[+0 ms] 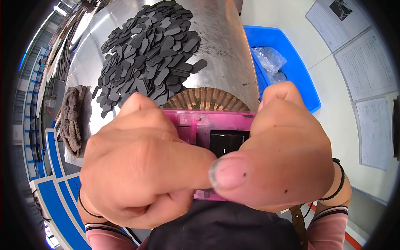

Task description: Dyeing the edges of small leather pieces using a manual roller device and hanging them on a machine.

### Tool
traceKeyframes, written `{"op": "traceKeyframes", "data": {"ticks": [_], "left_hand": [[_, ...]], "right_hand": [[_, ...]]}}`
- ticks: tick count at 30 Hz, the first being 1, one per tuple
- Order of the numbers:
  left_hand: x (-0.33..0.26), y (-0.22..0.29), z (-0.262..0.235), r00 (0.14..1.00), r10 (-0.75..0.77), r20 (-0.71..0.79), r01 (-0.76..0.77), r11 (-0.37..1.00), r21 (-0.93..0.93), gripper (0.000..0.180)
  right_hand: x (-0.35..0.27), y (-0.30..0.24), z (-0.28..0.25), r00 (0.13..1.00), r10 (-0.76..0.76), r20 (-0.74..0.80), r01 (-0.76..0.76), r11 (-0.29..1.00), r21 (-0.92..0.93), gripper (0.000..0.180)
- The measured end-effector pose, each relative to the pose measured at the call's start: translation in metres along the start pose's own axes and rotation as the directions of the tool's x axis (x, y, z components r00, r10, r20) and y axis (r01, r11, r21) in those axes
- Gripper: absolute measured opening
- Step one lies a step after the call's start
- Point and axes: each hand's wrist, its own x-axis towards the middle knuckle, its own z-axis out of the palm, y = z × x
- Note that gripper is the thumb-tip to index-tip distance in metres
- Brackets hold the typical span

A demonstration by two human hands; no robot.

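Note:
Both hands are raised close to the camera, gripping a pink flat holder with a dark rectangular piece set in its middle. My left hand wraps the holder's left side, its thumb lying across the front. My right hand holds the right side, thumb tip meeting the left thumb over the dark piece. Just beyond the holder's far edge is a round brown flap wheel. Most of the holder is hidden by my fingers.
A metal table carries a large heap of dark grey oval flat pieces. A blue bin with a clear plastic bag stands at right. A grey rag lies at left. Papers hang on the right wall.

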Motion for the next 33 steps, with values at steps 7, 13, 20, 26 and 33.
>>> {"op": "traceKeyframes", "data": {"ticks": [7, 13, 20, 26, 33], "left_hand": [[0.005, -0.007, 0.013, 0.999, 0.033, -0.017, -0.034, 0.998, -0.057, 0.033], [0.016, 0.0, 0.019, 0.998, 0.057, -0.038, -0.06, 0.995, -0.081, 0.033], [0.014, 0.005, 0.021, 0.999, 0.014, -0.046, -0.031, 0.922, -0.385, 0.053], [0.003, 0.035, 0.033, 0.949, -0.273, -0.159, 0.025, 0.568, -0.823, 0.064], [0.026, 0.056, 0.054, 0.933, -0.268, -0.239, -0.129, 0.369, -0.92, 0.066]], "right_hand": [[0.002, -0.005, -0.013, 0.99, 0.101, 0.102, -0.098, 0.995, -0.035, 0.017], [0.015, -0.019, -0.036, 0.934, 0.213, 0.287, -0.118, 0.942, -0.315, 0.025], [0.011, -0.008, -0.018, 0.988, 0.124, -0.096, -0.089, 0.946, 0.311, 0.07], [0.007, -0.031, -0.04, 0.856, 0.503, -0.117, -0.283, 0.646, 0.709, 0.081], [-0.029, -0.025, -0.077, 0.89, 0.452, -0.06, -0.318, 0.71, 0.628, 0.046]]}}
